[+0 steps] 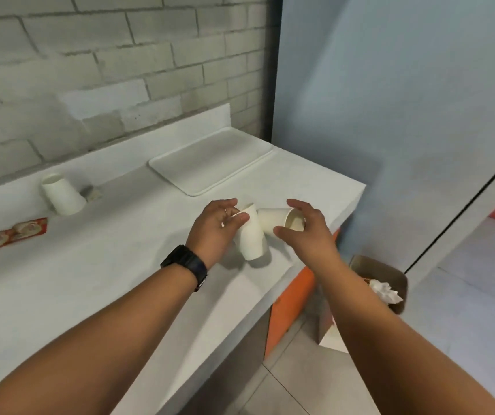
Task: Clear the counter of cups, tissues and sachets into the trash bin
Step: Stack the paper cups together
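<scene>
head view: the left hand (214, 224) grips a white cup (252, 238), fingers curled round its upper end; the cup is tilted, its lower end on or just above the counter (120, 259), which cannot be told. the right hand (303, 229) holds a second cup (276, 221) on its side, thumb and fingers curved round the open mouth; the two cups touch. at 9 o'clock a third cup (62, 194) stands upside down, sachets (12, 235) below it. a tray (210, 158) lies at 12 o'clock. at 4 o'clock the bin (393, 272) holds a crumpled tissue (385, 290).
</scene>
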Demonstrator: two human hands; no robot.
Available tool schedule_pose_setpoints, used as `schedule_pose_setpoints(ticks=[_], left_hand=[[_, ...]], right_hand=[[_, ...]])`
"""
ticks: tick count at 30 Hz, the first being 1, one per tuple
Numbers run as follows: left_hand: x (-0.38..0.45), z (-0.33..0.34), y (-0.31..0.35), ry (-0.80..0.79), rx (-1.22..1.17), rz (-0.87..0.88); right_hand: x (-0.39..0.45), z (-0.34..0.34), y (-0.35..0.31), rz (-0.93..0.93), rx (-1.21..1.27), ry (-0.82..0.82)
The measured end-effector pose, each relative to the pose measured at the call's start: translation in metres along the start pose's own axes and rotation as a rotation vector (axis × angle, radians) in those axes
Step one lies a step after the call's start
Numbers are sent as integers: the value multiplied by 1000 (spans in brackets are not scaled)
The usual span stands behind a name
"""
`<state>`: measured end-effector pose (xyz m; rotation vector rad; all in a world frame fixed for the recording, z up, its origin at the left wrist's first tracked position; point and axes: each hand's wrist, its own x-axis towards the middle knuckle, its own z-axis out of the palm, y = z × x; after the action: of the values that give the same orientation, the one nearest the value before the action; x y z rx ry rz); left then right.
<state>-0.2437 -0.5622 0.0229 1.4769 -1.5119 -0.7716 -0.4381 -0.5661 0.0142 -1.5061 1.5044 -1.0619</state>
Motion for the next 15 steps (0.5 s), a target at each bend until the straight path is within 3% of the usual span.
schedule_pose_setpoints(ticks=[6,10,15], left_hand=[[18,116,35,-249,77,139],[30,197,51,-348,91,198],[47,312,47,-509,229,161]], right_hand=[[8,-81,71,131,119,282],[21,-145,124,273,60,398],[49,-220,211,542,-121,305]])
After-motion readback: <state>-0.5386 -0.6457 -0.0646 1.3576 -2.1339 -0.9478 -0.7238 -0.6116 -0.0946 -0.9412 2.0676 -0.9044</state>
